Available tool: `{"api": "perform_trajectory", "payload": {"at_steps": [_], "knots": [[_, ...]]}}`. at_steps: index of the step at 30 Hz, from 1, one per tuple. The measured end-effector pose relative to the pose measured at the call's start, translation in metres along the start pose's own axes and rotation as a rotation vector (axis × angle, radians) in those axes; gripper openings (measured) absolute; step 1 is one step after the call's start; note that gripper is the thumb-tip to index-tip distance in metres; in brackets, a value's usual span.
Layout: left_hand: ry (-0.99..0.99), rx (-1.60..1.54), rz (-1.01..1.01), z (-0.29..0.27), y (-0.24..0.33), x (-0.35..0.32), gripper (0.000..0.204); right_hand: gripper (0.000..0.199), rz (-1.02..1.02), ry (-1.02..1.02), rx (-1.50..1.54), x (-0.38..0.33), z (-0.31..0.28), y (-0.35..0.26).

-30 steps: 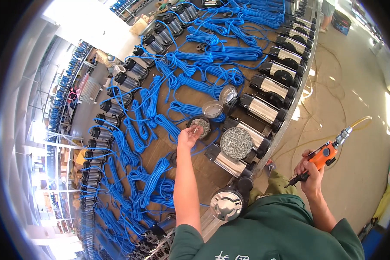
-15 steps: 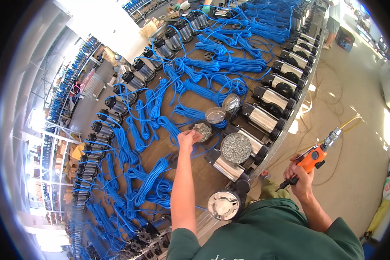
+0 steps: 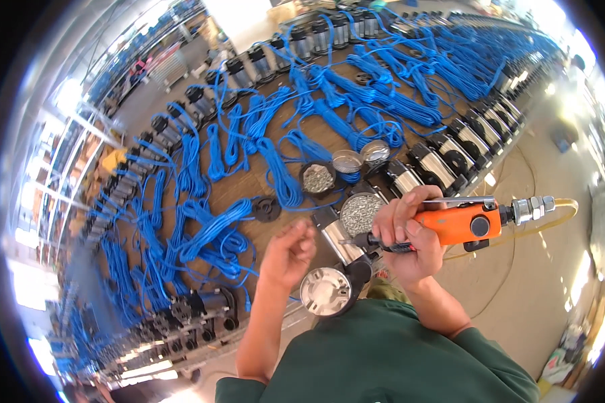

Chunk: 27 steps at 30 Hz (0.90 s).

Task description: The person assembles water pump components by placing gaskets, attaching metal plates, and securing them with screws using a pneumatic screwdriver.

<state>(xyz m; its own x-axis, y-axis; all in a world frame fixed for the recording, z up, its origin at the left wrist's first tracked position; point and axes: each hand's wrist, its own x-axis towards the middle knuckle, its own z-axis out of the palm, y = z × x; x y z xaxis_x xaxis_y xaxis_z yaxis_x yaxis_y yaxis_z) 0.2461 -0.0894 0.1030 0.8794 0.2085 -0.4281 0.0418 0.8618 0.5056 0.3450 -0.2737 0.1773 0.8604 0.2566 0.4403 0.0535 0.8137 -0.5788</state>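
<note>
My right hand (image 3: 407, 232) grips an orange air screwdriver (image 3: 454, 225) with a metal hose fitting, held level, its bit pointing left over a black and silver pump (image 3: 343, 245). My left hand (image 3: 289, 252) is pulled back near my chest with the fingertips pinched together; whether a small screw is between them I cannot tell. Just below the hands lies a round silver pump cover (image 3: 326, 290). Beyond them are a round dish of screws (image 3: 361, 213) and a black dish of small metal parts (image 3: 317, 178).
A long brown workbench (image 3: 249, 232) holds rows of black and silver pumps (image 3: 444, 164) along both edges and several bundles of blue cable (image 3: 275, 168). Two small round tins (image 3: 363, 158) sit by the dishes. A yellowish air hose (image 3: 551, 218) trails right over the concrete floor.
My left hand has drawn back from the black dish of parts toward my chest, fingers pinched. My right hand has brought the orange screwdriver up and left over the pump in front of me.
</note>
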Motion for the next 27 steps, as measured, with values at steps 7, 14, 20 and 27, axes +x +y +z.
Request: {"api": "perform_trajectory", "payload": {"at_steps": [7,14,20,27], "knots": [[-0.085,-0.159,0.102,0.001,-0.030,-0.063,0.021,0.025,0.112,-0.161,0.104,-0.015,0.033,0.035],[0.064,-0.222,0.231,0.003,-0.045,-0.075,0.022,0.026,0.180,-0.247,0.185,-0.024,0.035,0.046],[0.105,0.293,0.391,-0.026,-0.036,-0.079,0.020,0.025,0.214,-0.404,0.137,-0.034,0.033,0.054],[0.142,1.106,0.733,-0.055,-0.046,-0.059,0.042,0.030,0.433,-0.368,-0.075,-0.050,0.006,0.071]]}}
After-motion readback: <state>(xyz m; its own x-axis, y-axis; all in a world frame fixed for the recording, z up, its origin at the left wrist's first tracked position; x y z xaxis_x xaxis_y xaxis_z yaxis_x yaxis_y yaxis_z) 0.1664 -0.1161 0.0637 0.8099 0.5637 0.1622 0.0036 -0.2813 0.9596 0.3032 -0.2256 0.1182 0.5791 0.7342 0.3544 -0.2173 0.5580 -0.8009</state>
